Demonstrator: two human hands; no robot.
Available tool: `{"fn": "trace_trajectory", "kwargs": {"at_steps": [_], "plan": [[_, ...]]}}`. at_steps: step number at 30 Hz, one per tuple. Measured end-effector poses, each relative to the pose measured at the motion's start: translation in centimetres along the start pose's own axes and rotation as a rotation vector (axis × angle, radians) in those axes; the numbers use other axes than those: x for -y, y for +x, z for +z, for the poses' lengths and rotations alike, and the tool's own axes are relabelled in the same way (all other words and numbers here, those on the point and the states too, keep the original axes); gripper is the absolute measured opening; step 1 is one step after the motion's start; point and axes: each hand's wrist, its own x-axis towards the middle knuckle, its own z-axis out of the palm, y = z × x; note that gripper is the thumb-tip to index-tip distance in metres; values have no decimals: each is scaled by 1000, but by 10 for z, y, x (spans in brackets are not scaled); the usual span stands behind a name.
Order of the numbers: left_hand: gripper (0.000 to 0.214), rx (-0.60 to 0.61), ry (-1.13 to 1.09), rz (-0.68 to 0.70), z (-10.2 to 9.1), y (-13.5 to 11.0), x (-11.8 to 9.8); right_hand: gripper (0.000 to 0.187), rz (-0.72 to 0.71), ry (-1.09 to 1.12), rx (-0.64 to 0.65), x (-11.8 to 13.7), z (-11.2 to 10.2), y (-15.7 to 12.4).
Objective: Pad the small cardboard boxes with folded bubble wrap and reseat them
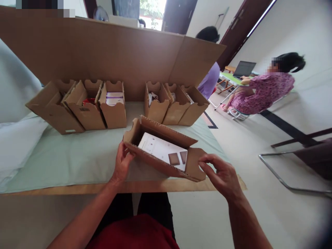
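In the head view, a narrow open-topped cardboard box (155, 162) lies aslant near the table's front edge. Inside it is a white box with brown squares printed on it (162, 148). My left hand (123, 162) grips the cardboard box at its near left corner, its thumb on the outer side and some fingertips hidden. At the other end, my right hand (220, 173) pinches the edge of the right end wall between thumb and fingers. Both hands are closed on the cardboard.
Upright cardboard boxes stand behind in a left group (112, 114) and a right group (155, 112), with packages inside several. A tall cardboard panel (116, 55) rises behind them. White plastic (20, 145) lies at left. A person (261, 90) sits at a laptop (243, 69) on the right.
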Motion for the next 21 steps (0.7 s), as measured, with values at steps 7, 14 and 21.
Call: {"fn": "trace_trajectory", "kwargs": {"at_steps": [7,14,21], "plan": [[58,178,64,-43,7,-13,3,64,241,319,-61,-26,33,-45],[56,177,85,-3,12,-8,4,40,319,275,-69,-29,76,-26],[58,119,125,141,19,33,14,43,246,335,-102,-32,92,16]]}}
